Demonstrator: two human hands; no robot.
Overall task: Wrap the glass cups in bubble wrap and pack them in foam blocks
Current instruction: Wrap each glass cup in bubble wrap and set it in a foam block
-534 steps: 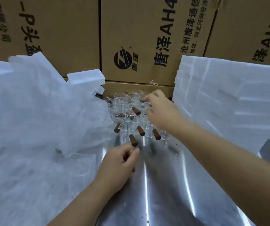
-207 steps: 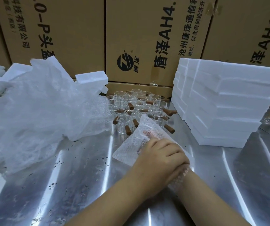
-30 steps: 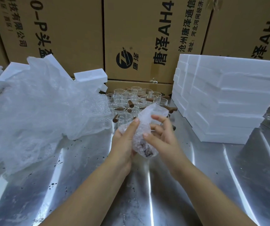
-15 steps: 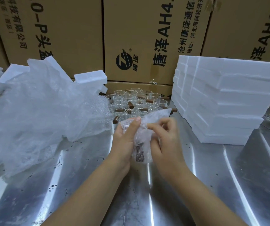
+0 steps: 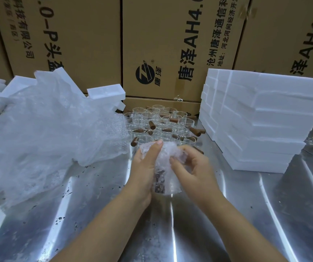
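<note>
Wrapped cup (image 5: 168, 168): a small bundle of milky, clear bubble wrap, crumpled at its top; a dark brown handle (image 5: 159, 183) showed through the film low down, on the side nearest the person; the glass itself was hard to make out under the wrap. The bundle sat over the middle of the steel desk (image 5: 170, 235), just in front of the cluster of bare glass cups (image 5: 161, 123); whether its base touched the desk, I could not tell. Left hand (image 5: 144, 173) cupped the bundle's left side; its fingers (image 5: 152, 154) were pressed together and lay up along the wrap to its top edge. Right hand (image 5: 196, 172) was on the right side; its fingers (image 5: 177, 163) were curled, pinching the loose wrap at the upper right; the bundle lay between both palms. Heap of loose bubble wrap (image 5: 48, 127) was to the left; stack of white foam blocks (image 5: 255, 120) to the right; printed cardboard boxes (image 5: 170, 44) behind.
</note>
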